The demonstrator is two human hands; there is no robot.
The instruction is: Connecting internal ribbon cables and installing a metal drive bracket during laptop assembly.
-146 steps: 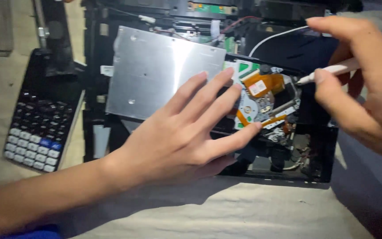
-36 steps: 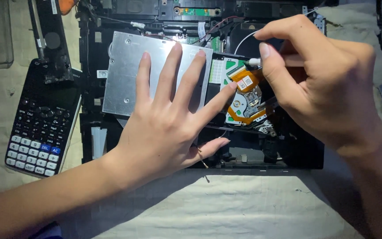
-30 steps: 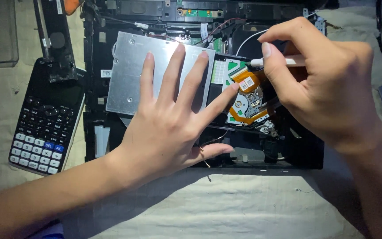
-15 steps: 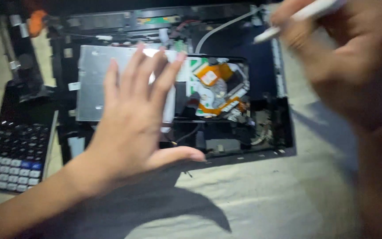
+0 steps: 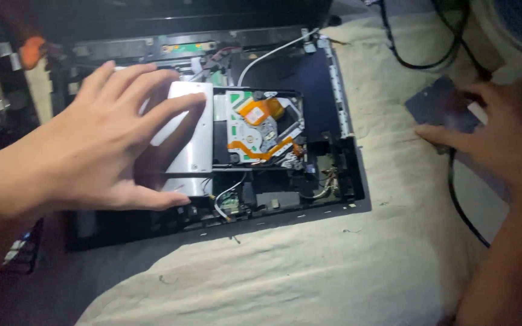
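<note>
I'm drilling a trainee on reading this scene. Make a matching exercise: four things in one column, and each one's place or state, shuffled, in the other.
Things:
1. left hand
2. right hand
3. orange ribbon cable
4. white wire

Places or states:
A. lies on the exposed drive mechanism
B. spread flat over the silver metal plate
C. runs across the dark chassis towards its top edge
D. off the device, reaching onto a dark flat panel on the cloth

Pairs: 1-B, 2-D, 3-A, 4-C

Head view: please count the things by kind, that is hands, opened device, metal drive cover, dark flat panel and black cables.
Hands: 2 (left hand, right hand)
Opened device: 1
Silver metal drive cover: 1
Dark flat panel: 1
Black cables: 2 at least
Total: 7
</note>
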